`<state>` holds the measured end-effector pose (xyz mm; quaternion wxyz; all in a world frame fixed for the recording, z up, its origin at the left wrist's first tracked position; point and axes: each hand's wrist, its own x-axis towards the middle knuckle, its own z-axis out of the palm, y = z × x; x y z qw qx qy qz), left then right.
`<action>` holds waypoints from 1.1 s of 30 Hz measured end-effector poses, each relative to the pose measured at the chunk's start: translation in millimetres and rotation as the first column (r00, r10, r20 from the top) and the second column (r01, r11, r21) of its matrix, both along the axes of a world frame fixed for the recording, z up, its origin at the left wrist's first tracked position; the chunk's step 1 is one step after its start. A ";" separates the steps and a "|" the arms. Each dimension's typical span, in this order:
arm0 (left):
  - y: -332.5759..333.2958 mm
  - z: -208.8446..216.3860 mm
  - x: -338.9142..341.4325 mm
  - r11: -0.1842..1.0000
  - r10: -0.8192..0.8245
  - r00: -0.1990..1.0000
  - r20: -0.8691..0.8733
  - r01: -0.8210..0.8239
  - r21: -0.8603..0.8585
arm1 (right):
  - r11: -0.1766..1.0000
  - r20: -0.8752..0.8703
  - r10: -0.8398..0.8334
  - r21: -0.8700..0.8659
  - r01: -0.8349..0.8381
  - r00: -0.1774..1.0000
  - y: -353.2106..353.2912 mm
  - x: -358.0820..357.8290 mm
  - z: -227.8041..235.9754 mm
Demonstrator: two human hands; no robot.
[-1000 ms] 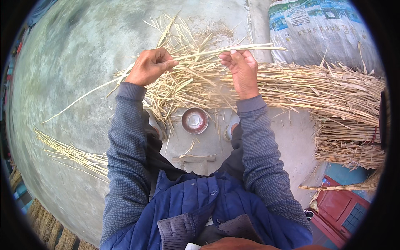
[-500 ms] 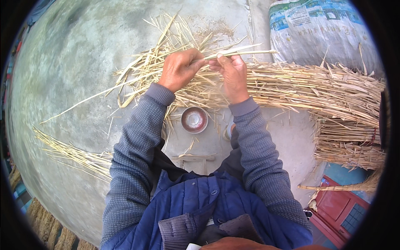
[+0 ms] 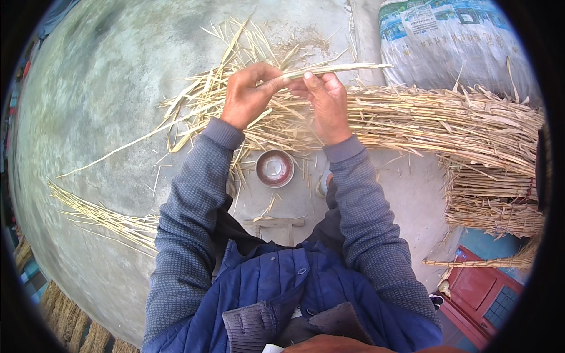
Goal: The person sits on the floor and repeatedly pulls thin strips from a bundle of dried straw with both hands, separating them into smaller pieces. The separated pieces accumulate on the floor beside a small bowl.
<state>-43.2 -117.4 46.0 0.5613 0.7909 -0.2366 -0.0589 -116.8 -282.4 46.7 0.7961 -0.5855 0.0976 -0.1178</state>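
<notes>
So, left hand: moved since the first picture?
Yes, rightward. Against the bowl, which sits in the same spot, the left hand was well to the left; now its thumb tip is above the bowl in the picture.

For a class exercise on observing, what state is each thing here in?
Left grip: pinching straw strands
Right grip: pinching the same straw strands
Straw strands: held, ends extending rightward
Metal bowl: upright
Straw pile: loose, scattered
Stalk bundle: lying lengthwise
Plastic sack: bulging
</notes>
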 end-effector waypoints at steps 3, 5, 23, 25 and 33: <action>4.8 12.0 5.7 0.992 0.012 0.995 -0.099 -0.025 -0.127 | 1.000 0.035 0.003 -0.015 -0.003 0.999 -0.8 2.0 -5.9; 10.8 21.3 14.4 0.906 0.022 0.951 -0.308 -0.149 -0.397 | 1.000 0.042 -0.004 -0.030 0.005 0.999 -3.2 1.3 -10.3; 25.6 3.6 24.8 0.949 -0.182 0.960 0.213 0.115 0.294 | 1.000 0.024 -0.007 0.015 0.006 1.000 -8.8 4.7 -10.4; 34.9 4.3 29.9 0.935 -0.193 0.972 0.134 0.140 0.326 | 0.999 0.008 -0.043 0.016 0.043 0.999 -16.5 2.0 -7.6; 59.6 4.3 41.2 0.896 -0.163 0.986 -0.040 0.165 0.412 | 0.995 -0.043 -0.054 0.083 0.057 0.998 -23.3 -1.4 -5.7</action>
